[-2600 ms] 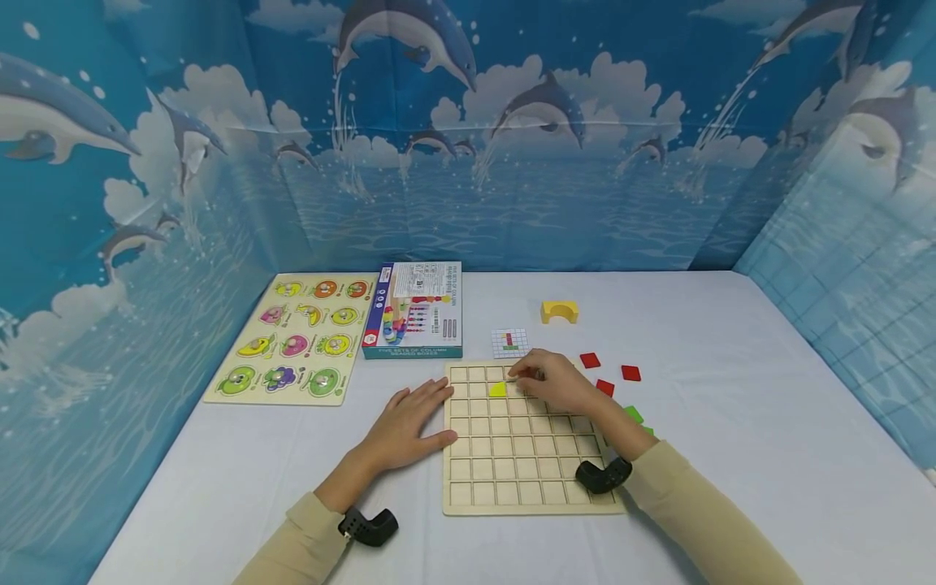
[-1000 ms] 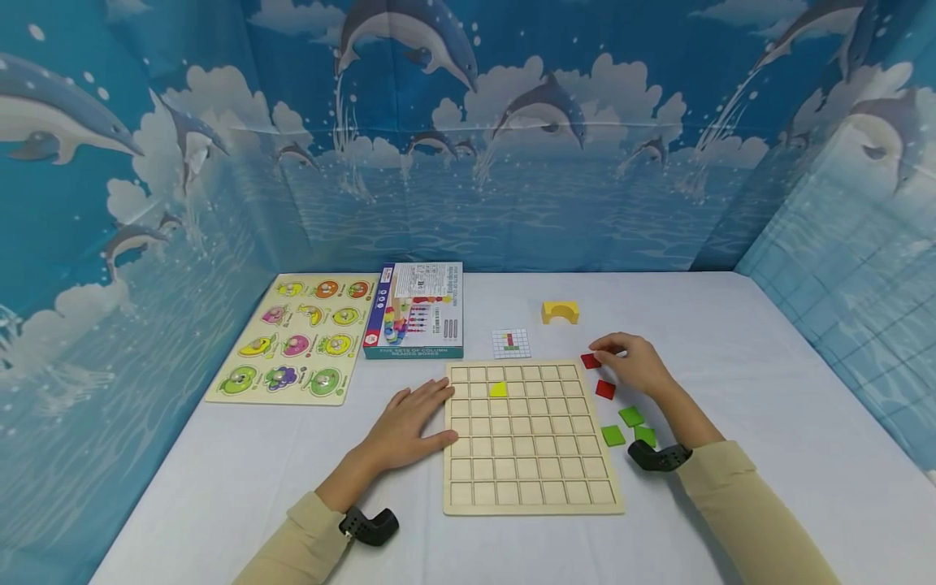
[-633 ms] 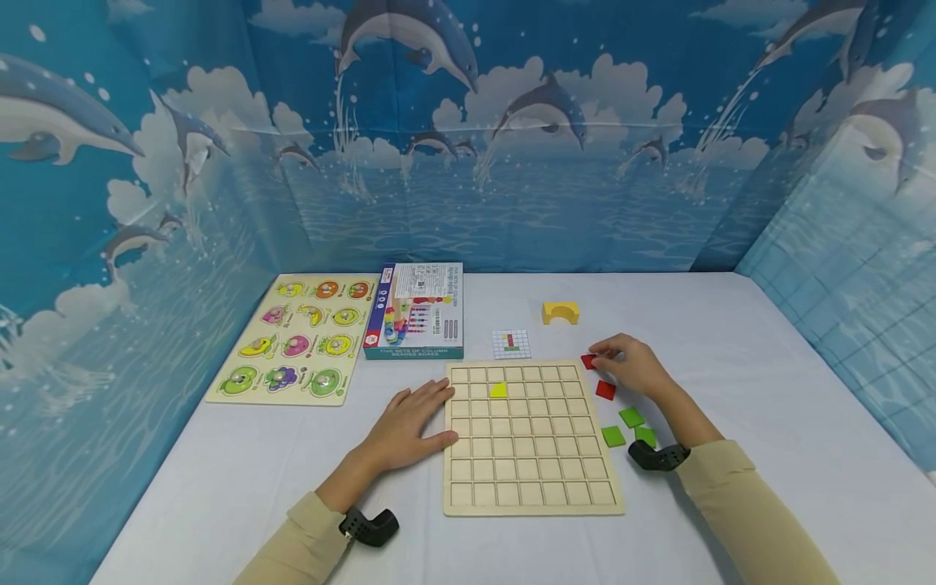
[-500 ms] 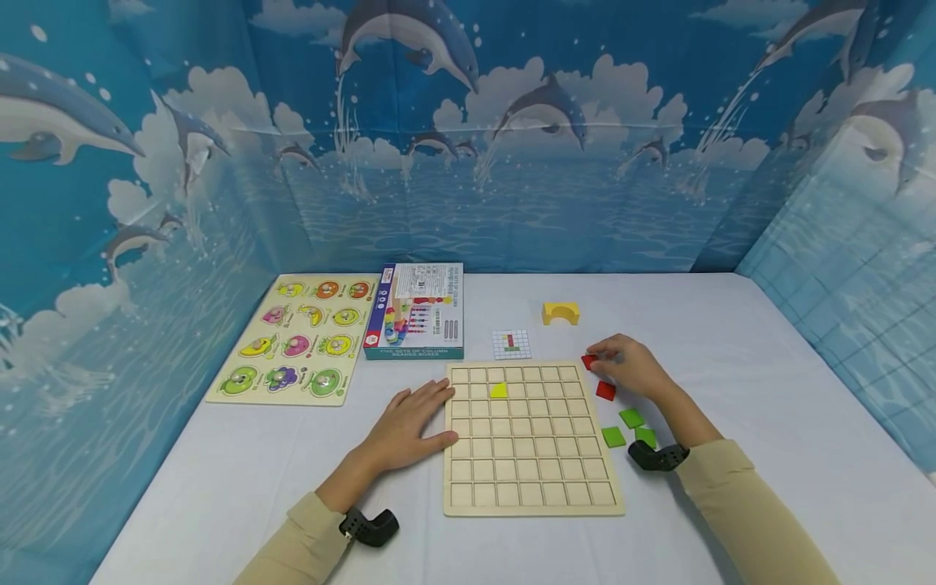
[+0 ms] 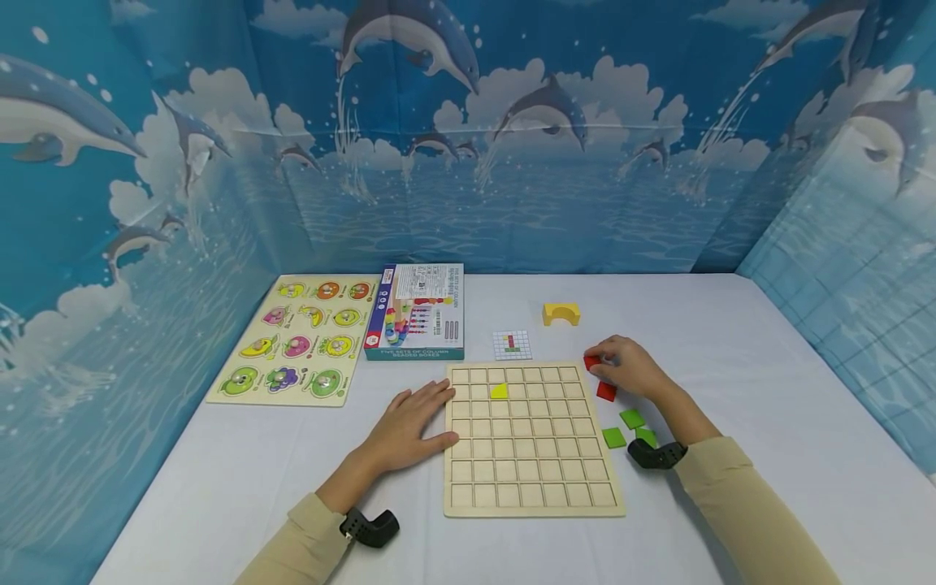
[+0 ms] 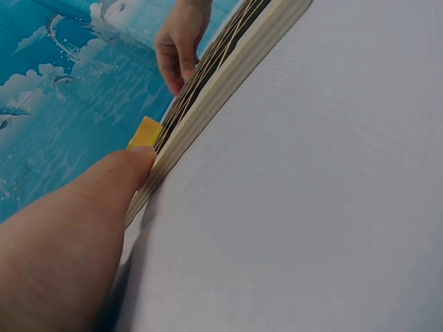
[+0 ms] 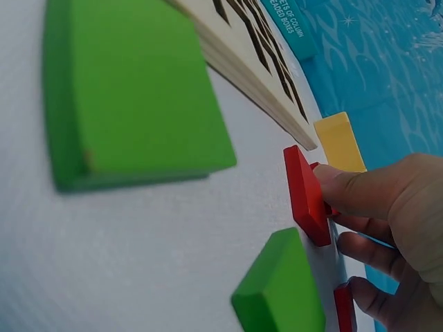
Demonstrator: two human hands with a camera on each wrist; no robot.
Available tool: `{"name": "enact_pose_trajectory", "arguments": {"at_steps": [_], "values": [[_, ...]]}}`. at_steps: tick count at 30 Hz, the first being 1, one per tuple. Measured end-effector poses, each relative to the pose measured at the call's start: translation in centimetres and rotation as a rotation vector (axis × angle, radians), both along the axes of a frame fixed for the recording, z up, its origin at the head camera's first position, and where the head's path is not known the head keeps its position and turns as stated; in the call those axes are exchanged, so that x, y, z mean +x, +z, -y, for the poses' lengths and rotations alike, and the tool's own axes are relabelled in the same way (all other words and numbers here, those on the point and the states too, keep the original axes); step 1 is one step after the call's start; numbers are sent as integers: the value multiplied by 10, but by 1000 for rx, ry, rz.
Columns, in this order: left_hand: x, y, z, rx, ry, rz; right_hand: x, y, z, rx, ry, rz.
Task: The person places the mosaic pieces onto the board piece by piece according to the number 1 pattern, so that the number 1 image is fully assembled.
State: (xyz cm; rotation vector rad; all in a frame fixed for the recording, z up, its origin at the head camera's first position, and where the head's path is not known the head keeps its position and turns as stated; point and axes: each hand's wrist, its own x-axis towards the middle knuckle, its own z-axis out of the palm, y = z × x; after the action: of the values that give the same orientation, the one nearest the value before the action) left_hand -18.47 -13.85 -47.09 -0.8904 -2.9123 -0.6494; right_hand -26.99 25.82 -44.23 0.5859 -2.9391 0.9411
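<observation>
In the head view, a wooden grid board [image 5: 483,470] lies in the middle of the table. A yellow tile [image 5: 499,392] with one cut corner sits in a cell of its second row. My left hand [image 5: 404,431] lies with fingers spread, fingertips and thumb at the board's left edge. Beyond the board's upper right corner, my right hand [image 5: 632,367] pinches a red tile [image 5: 591,362] between thumb and index finger. A second red tile [image 5: 606,392] lies just below. In the right wrist view, another red tile [image 7: 345,308] shows under the curled fingers.
Several green tiles [image 5: 613,438] lie right of the board, below the right forearm. A small pattern card [image 5: 512,345] and a yellow arch block [image 5: 561,314] are behind the board. A boxed bead set [image 5: 415,313] and a fruit puzzle board [image 5: 281,366] stand at back left.
My right hand has moved from over the board's top rows, beside the yellow tile, rightward to the red tiles, and its fingertips close on the far one. The left hand has stayed put.
</observation>
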Motion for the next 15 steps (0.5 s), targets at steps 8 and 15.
{"name": "enact_pose_trajectory", "arguments": {"at_steps": [8, 15], "values": [[0, 0, 0, -3, -3, -10, 0, 0, 1, 12, -64, 26], [0, 0, 0, 2, -2, -5, 3, 2, 2, -31, -114, 80]]}}
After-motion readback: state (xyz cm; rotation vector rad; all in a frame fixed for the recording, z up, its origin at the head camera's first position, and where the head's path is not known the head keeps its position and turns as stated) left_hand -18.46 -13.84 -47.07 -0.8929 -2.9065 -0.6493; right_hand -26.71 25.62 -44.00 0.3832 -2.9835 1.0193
